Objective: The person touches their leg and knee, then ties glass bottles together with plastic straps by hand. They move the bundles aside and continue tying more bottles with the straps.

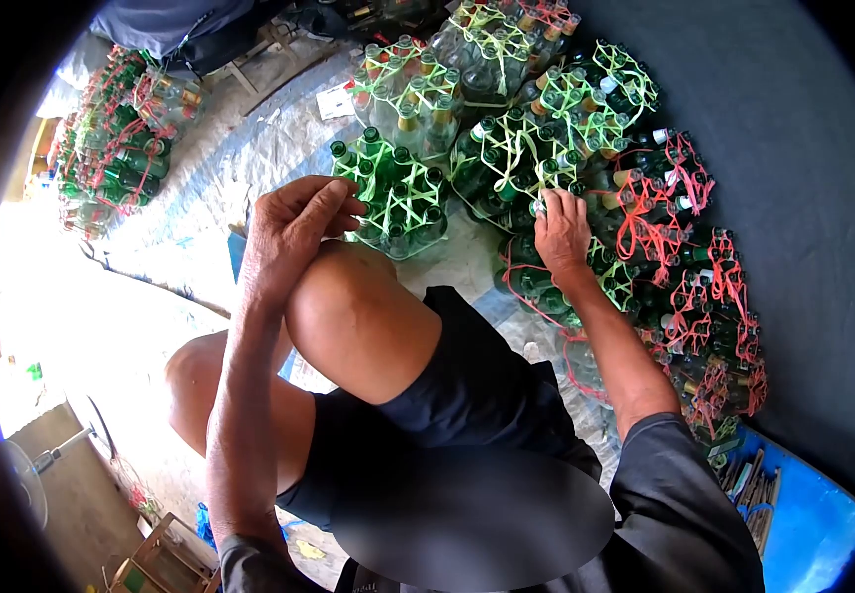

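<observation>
Back from the fingers (pixel 573 203) of the bare right hand (pixel 563 237), wrist and forearm are uncovered up to a loose, charcoal-black cloth short sleeve (pixel 680 484). A matching dark cloth sleeve (pixel 255 565) sits well back from the fingers of the bare left hand (pixel 294 227). Nearer the fingers than either sleeve are black, creased cloth shorts (pixel 477 381), which leave both knees (pixel 343 296) bare.

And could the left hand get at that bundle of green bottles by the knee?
Probably yes: the left hand is right beside the bundle of green bottles, with nothing apparent between them, though the knee sits close by.
</observation>
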Motion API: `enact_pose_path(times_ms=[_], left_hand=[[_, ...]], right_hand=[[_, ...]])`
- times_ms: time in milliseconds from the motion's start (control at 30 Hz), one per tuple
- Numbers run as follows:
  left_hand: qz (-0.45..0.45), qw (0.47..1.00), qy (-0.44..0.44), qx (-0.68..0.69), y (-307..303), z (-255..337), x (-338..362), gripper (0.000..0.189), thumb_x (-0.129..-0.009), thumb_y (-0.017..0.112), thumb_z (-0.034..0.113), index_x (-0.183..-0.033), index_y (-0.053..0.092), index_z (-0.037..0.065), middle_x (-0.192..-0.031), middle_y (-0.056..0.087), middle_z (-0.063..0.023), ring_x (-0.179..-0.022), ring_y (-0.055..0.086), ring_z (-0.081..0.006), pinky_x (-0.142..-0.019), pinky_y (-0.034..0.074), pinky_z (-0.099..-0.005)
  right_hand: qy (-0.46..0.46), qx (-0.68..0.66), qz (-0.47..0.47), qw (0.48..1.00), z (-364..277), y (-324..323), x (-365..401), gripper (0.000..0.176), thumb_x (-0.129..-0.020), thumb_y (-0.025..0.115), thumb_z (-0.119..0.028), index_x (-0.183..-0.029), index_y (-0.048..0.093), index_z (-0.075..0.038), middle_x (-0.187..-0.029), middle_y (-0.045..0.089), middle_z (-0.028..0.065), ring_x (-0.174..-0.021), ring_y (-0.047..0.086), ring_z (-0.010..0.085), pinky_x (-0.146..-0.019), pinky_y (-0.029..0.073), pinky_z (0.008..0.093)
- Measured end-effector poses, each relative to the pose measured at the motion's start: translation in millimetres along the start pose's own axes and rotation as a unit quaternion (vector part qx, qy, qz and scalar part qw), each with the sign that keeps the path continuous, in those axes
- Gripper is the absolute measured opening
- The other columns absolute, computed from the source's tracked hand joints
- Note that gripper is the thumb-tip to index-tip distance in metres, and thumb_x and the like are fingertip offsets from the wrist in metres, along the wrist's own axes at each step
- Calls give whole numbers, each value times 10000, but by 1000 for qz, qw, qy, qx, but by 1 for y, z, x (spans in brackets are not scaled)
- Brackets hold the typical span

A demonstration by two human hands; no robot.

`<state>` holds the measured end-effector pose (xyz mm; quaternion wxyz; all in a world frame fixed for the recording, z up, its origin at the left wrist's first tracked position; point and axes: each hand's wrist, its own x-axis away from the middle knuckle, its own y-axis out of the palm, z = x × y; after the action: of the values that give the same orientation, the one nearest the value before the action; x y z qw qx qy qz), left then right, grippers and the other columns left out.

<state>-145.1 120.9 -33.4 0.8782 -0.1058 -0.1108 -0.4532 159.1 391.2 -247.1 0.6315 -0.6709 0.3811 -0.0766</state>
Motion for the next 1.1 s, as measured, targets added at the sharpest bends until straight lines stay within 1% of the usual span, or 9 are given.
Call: enact_pose_path(times_ms=[200, 400, 500, 700, 767, 867, 967, 1000, 1100], left_hand=[[22, 999, 21, 11, 1, -4, 0, 309, -1118, 686, 256, -1180, 786, -31, -976, 806, -74, -868, 729, -113, -784, 581, -270], [36, 999, 20, 18, 4, 0, 3, 297, -1111, 691, 248, -1172, 787, -27, -988, 804, -76, -876, 721, -118, -808, 575, -280], [46, 999, 20, 19, 5, 0, 3, 298, -1109, 690, 247, -1172, 785, -29, -995, 802, -75, -885, 713, -116, -827, 574, -287], [52, 998, 28, 11, 1, -6, 2, 299, -1106, 694, 244, -1188, 787, -28, -998, 804, -80, -882, 711, -119, -834, 581, -292], [55, 998, 27, 6, 0, -6, 2, 300, -1104, 696, 244, -1197, 788, -26, -1002, 808, -86, -878, 715, -122, -834, 587, -293], [57, 998, 23, 12, -2, -11, -1, 312, -1103, 699, 249, -1213, 786, -29, -1016, 816, -100, -877, 724, -133, -836, 598, -298], [59, 998, 11, 9, -4, -13, -3, 325, -1109, 691, 257, -1233, 779, -30, -1035, 816, -111, -902, 726, -142, -853, 598, -305], [59, 998, 12, 10, -4, -13, -3, 329, -1106, 697, 259, -1241, 777, -31, -1038, 816, -113, -898, 726, -144, -851, 600, -306], [58, 998, 16, 12, -6, -16, -4, 340, -1101, 709, 263, -1258, 773, -32, -1041, 815, -113, -889, 729, -147, -848, 606, -309]], right_hand=[[6, -1, -5, 1000, 0, 1, 1, 429, -910, 761, -135, -1323, 648, -104, -1316, 629, 97, -1204, 582, 368, -1042, 519, 468], [8, 5, -11, 1000, 0, 0, 1, 439, -908, 764, -134, -1329, 645, -101, -1320, 628, 93, -1209, 580, 364, -1048, 514, 464], [9, -6, -9, 1000, 0, 0, 1, 455, -898, 760, -99, -1340, 654, -91, -1330, 643, 112, -1224, 593, 384, -1059, 515, 482], [-4, 3, 4, 1000, 0, 0, 0, 434, -891, 771, -105, -1310, 657, -97, -1306, 640, 93, -1189, 592, 364, -1036, 520, 464], [-5, -5, 5, 1000, -2, -3, 0, 456, -880, 776, -94, -1319, 654, -88, -1324, 639, 95, -1198, 591, 368, -1043, 520, 468], [7, -17, -14, 1000, -3, -6, 1, 508, -871, 782, -87, -1360, 647, -80, -1358, 625, 112, -1219, 583, 377, -1064, 513, 466], [21, -56, -28, 998, -10, -13, 11, 605, -913, 757, -54, -1492, 583, -60, -1501, 553, 178, -1340, 555, 428, -1145, 483, 504], [29, -55, -40, 997, -12, -14, 19, 660, -911, 763, -40, -1536, 551, -45, -1555, 501, 205, -1390, 532, 443, -1180, 472, 506], [39, -66, -37, 996, -16, -18, 37, 662, -915, 755, -32, -1539, 535, -3, -1567, 481, 235, -1417, 514, 452, -1201, 460, 509]])
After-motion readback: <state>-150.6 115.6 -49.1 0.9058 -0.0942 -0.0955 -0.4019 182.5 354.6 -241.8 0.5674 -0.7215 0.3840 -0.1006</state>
